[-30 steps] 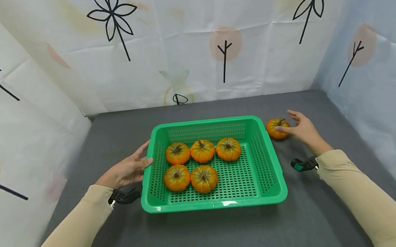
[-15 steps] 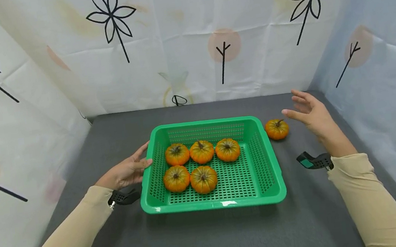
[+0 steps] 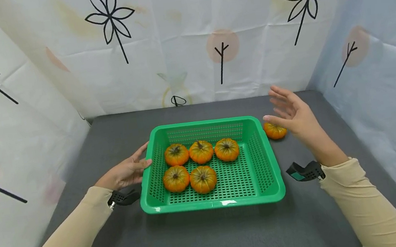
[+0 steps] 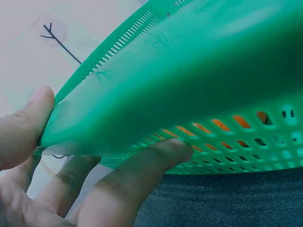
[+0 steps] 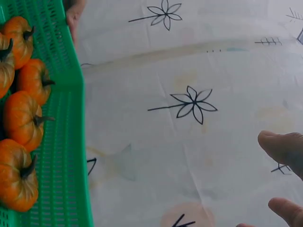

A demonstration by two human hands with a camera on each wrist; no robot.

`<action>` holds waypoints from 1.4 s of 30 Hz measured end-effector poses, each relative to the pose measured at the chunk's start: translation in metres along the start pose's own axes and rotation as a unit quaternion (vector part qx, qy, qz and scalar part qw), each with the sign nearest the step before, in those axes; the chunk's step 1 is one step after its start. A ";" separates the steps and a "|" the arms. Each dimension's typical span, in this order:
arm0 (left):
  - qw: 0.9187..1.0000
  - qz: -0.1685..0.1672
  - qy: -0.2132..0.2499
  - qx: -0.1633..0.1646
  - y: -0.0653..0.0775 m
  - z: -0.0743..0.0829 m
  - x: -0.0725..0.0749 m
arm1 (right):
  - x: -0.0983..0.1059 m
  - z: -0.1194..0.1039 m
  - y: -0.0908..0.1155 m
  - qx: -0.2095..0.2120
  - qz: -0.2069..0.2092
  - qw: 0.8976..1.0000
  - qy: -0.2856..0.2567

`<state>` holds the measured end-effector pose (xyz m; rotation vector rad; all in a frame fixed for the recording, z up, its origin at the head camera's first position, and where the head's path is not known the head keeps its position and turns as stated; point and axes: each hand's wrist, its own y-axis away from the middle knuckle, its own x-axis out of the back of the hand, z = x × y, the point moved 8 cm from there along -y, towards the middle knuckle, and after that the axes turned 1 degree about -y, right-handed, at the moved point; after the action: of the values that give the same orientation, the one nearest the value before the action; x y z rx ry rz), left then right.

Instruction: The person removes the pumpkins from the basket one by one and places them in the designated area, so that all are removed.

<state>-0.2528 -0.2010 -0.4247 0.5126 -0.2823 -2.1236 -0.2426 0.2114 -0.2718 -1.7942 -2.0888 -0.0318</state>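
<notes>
A green plastic basket (image 3: 215, 204) holds several small orange pumpkins (image 3: 203, 179) toward its left side. My left hand (image 3: 126, 172) grips the basket's left end; in the left wrist view its thumb (image 4: 40, 111) presses the rim while the fingers (image 4: 147, 165) lie below, against the slotted wall. Just outside the basket's right end sits another pumpkin (image 3: 274, 131), partly covered by my right hand in the head view. That right hand (image 3: 296, 116) is raised with fingers spread and nothing in it. The right wrist view shows its fingertips (image 5: 279, 142) apart from the basket.
A grey cloth-covered table (image 3: 214, 239) lies under the basket. White printed sheets (image 3: 178, 37) close it in at the back and both sides. Black straps (image 3: 305, 171) sit on both wrists.
My right hand has come off the loose pumpkin, moved up and right, then back left above it. The left hand stays on the basket.
</notes>
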 end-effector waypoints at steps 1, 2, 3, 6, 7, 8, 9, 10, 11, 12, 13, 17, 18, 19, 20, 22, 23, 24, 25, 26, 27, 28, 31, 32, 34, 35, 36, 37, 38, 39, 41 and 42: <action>1.000 0.000 0.000 0.000 0.000 0.000 0.000 | -0.005 -0.003 0.000 0.012 -0.006 1.000 -0.008; 1.000 0.000 -0.001 0.000 0.000 0.000 0.000 | -0.009 -0.004 -0.001 0.022 -0.011 1.000 -0.015; 1.000 0.001 0.001 0.001 0.000 -0.001 0.000 | -0.014 -0.006 -0.001 0.032 -0.017 0.999 -0.022; 1.000 0.001 -0.001 0.002 0.000 -0.001 -0.001 | -0.028 -0.007 -0.002 0.056 -0.037 0.997 -0.041; 1.000 0.001 -0.002 0.002 0.000 -0.002 -0.001 | -0.033 -0.007 -0.003 0.061 -0.045 0.996 -0.043; 1.000 0.001 -0.002 0.003 0.000 -0.002 -0.001 | -0.037 -0.006 -0.003 0.064 -0.053 0.996 -0.044; 1.000 0.001 -0.001 0.004 0.000 -0.002 -0.001 | -0.043 -0.004 -0.004 0.068 -0.062 0.995 -0.045; 1.000 0.000 -0.002 0.003 0.000 -0.002 -0.002 | -0.048 -0.003 -0.005 0.070 -0.071 0.994 -0.046; 1.000 0.000 -0.002 0.003 0.000 -0.002 -0.002 | -0.053 -0.001 -0.005 0.072 -0.081 0.993 -0.043; 1.000 -0.001 -0.001 0.003 0.000 -0.001 -0.002 | -0.059 0.000 -0.006 0.071 -0.091 0.992 -0.041; 1.000 -0.001 0.000 0.003 -0.001 -0.001 -0.002 | -0.065 0.002 -0.007 0.069 -0.101 0.992 -0.040; 1.000 -0.001 0.002 0.002 0.000 -0.001 -0.002 | -0.087 0.008 -0.008 0.063 -0.141 0.987 -0.030; 1.000 -0.001 0.002 0.002 -0.001 -0.001 -0.002 | -0.092 0.009 -0.008 0.058 -0.150 0.987 -0.028; 1.000 0.000 0.003 0.003 -0.001 -0.001 -0.001 | -0.097 0.011 -0.008 0.054 -0.159 0.985 -0.023; 1.000 -0.001 0.002 0.002 0.000 -0.001 -0.002 | -0.102 0.012 -0.008 0.051 -0.169 0.984 -0.018; 1.000 -0.001 0.003 0.002 0.000 -0.001 -0.001 | -0.113 0.016 -0.008 0.040 -0.188 0.981 -0.005; 1.000 -0.002 0.004 0.002 0.000 -0.001 -0.001 | -0.118 0.018 -0.008 0.035 -0.197 0.980 -0.001; 1.000 -0.002 0.005 0.002 -0.001 -0.001 -0.001 | -0.123 0.020 -0.008 0.032 -0.206 0.978 0.006; 1.000 -0.003 0.006 0.002 0.000 0.000 -0.001 | -0.128 0.022 -0.008 0.028 -0.218 0.976 0.011; 1.000 -0.004 0.007 0.001 0.000 0.000 -0.001 | -0.133 0.024 -0.008 0.025 -0.228 0.973 0.019; 1.000 -0.003 0.008 0.002 0.000 0.000 -0.001 | -0.137 0.027 -0.008 0.023 -0.238 0.971 0.027; 1.000 -0.004 0.008 0.001 0.000 0.000 -0.001 | -0.142 0.029 -0.007 0.019 -0.248 0.968 0.034; 1.000 -0.004 0.007 0.001 0.000 0.000 -0.001 | -0.157 0.035 -0.006 0.012 -0.283 0.958 0.052; 1.000 -0.004 0.007 0.001 0.000 0.000 -0.001 | -0.161 0.037 -0.005 0.009 -0.294 0.954 0.059; 1.000 -0.003 0.006 0.001 0.000 0.001 -0.001 | -0.170 0.042 -0.004 -0.002 -0.321 0.945 0.065; 1.000 -0.003 0.006 0.001 0.000 0.000 -0.001 | -0.173 0.045 -0.003 -0.008 -0.335 0.940 0.067; 1.000 -0.003 0.006 0.001 0.000 0.000 -0.001 | -0.177 0.047 -0.002 -0.014 -0.348 0.935 0.073; 1.000 -0.003 0.005 0.001 0.000 0.000 -0.001 | -0.180 0.050 -0.001 -0.019 -0.359 0.929 0.083; 1.000 -0.003 0.005 0.001 0.000 0.000 -0.001 | -0.182 0.052 0.000 -0.023 -0.369 0.925 0.090; 1.000 -0.003 0.004 0.001 0.000 0.000 -0.001 | -0.185 0.054 0.001 -0.027 -0.379 0.920 0.095; 1.000 -0.004 0.004 0.000 0.000 0.001 -0.001 | -0.189 0.058 0.002 -0.028 -0.394 0.912 0.111; 1.000 -0.005 0.004 0.000 0.000 0.001 0.000 | -0.191 0.060 0.002 -0.026 -0.400 0.908 0.119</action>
<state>-0.2528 -0.2007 -0.4240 0.5229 -0.2751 -2.1302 -0.2366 0.0466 -0.3852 -0.7825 -2.4832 -0.4992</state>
